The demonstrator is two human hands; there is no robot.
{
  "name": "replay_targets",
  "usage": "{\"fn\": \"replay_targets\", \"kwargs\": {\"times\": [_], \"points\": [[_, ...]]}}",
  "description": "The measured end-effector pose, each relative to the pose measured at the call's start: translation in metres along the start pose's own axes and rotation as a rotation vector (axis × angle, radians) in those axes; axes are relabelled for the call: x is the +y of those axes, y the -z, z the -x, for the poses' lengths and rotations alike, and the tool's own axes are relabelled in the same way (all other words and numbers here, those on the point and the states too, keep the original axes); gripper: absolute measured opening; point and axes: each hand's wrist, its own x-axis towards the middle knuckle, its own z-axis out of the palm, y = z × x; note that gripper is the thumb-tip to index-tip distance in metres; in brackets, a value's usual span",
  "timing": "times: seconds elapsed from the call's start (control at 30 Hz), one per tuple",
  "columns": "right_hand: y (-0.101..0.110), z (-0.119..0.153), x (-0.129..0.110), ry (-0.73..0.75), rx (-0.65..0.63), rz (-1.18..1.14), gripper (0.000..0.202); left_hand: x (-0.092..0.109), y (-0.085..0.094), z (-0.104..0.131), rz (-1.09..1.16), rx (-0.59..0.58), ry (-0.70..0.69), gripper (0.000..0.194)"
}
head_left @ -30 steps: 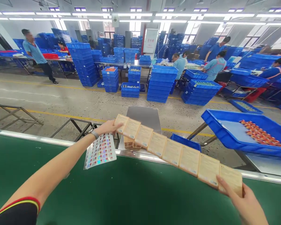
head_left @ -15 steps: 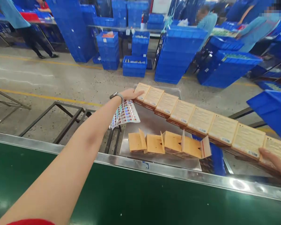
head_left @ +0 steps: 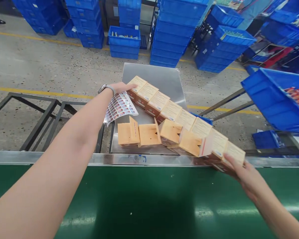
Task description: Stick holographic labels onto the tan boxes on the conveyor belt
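Note:
A slanting row of several closed cardboard boxes (head_left: 157,99), with pale printed tops and brown sides, is squeezed end to end between my hands. My left hand (head_left: 123,87) is closed on the far left end, its thumb over the top. The near right end is gripped by my right hand (head_left: 244,174), above the edge of the green belt. A sheet of shiny stickers (head_left: 121,106) hangs below my left wrist; whether that hand holds it I cannot tell. Several boxes with raised flaps (head_left: 148,134) stand before the row, some touching or overlapping it.
Under the boxes is a metal table (head_left: 154,73), next to the green conveyor belt (head_left: 149,199) with its metal rail (head_left: 99,159). A tilted blue crate (head_left: 269,96) of red items stands at right. Stacked blue crates (head_left: 170,33) line the back. Dark metal frames (head_left: 40,132) stand at left.
My right hand has swung the row's right end toward me, over the belt's edge and against the open boxes. My left hand keeps its grip on the other end. The view has tipped downward.

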Motion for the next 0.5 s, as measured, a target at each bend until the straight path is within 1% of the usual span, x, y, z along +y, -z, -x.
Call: {"fn": "replay_targets", "kwargs": {"times": [0.07,0.1,0.2,0.27,0.37,0.5], "points": [[-0.002,0.010,0.012,0.015,-0.063,0.006,0.064,-0.003,-0.001,0.003,0.104,-0.011,0.044,0.078],[-0.003,0.013,0.017,0.018,-0.092,0.010,0.069,-0.003,-0.002,0.004,0.140,-0.007,0.046,0.074],[-0.005,0.016,0.027,0.019,-0.161,0.037,0.074,-0.002,-0.005,0.008,0.177,0.063,-0.001,0.061],[-0.006,0.015,0.032,0.010,-0.202,0.024,0.077,0.000,-0.006,0.009,0.174,0.082,-0.006,0.058],[-0.009,0.013,0.035,-0.022,-0.209,-0.036,0.081,0.004,-0.008,0.006,0.182,0.121,0.014,0.062],[-0.013,0.013,0.035,-0.013,-0.185,-0.070,0.076,0.008,-0.014,0.000,0.207,0.174,0.034,0.072]]}}
